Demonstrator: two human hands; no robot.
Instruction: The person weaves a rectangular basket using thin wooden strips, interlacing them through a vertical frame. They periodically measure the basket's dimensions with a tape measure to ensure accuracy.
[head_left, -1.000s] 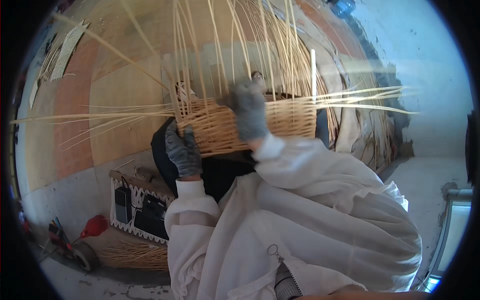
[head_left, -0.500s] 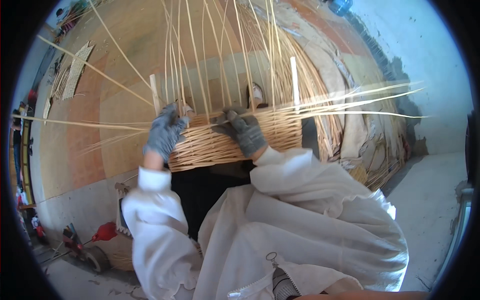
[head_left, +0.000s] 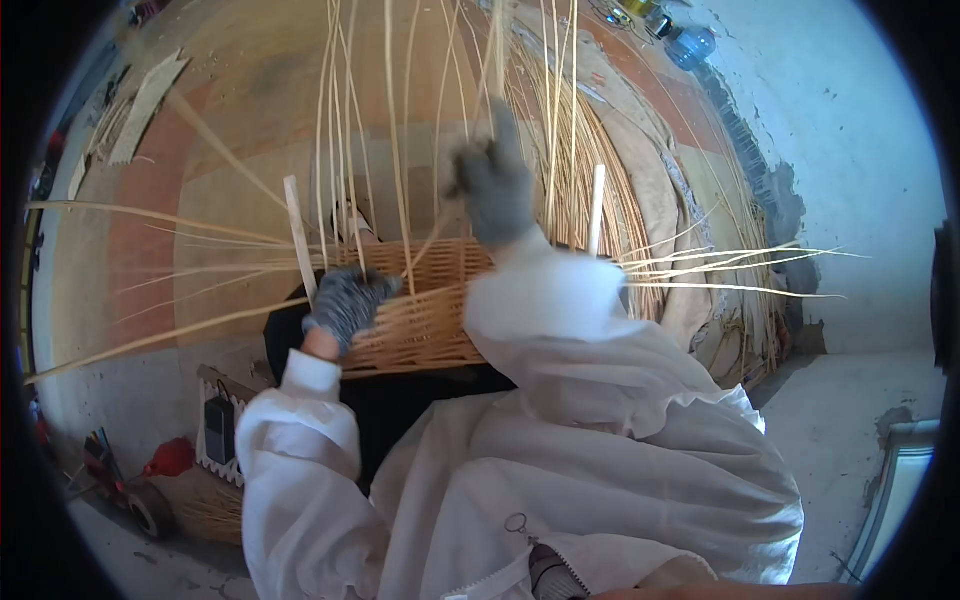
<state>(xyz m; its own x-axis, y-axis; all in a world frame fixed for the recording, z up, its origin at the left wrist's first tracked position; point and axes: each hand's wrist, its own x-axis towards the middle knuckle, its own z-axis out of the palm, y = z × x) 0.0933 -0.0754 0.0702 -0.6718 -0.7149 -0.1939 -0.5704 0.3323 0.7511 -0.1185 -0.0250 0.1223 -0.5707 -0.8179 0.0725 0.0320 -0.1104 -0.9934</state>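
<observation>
A wicker panel (head_left: 425,335) of tightly woven tan rods lies across my lap, with long upright rods (head_left: 390,120) rising from it. At its left end, my left hand (head_left: 350,303) in a grey glove is closed round a wicker rod at the weaving edge. My right hand (head_left: 496,185), also gloved, is raised above the panel among the upright rods; motion smears its fingers, so their grip cannot be made out. A slanting rod runs from near my left hand toward it. Pale flat stakes stand at the left (head_left: 300,235) and right (head_left: 597,210) ends.
Loose rods (head_left: 590,170) lie in a long bundle on cloth (head_left: 655,190) to the right. Rod ends stick out sideways from both panel ends. Woven pieces (head_left: 145,110) lie on the floor at far left, a red object (head_left: 170,457) at lower left. A wall (head_left: 850,180) stands at right.
My right hand has lifted off the weaving edge and moved up among the upright rods. The left hand and panel sit lower in view. The rods on the left have shifted.
</observation>
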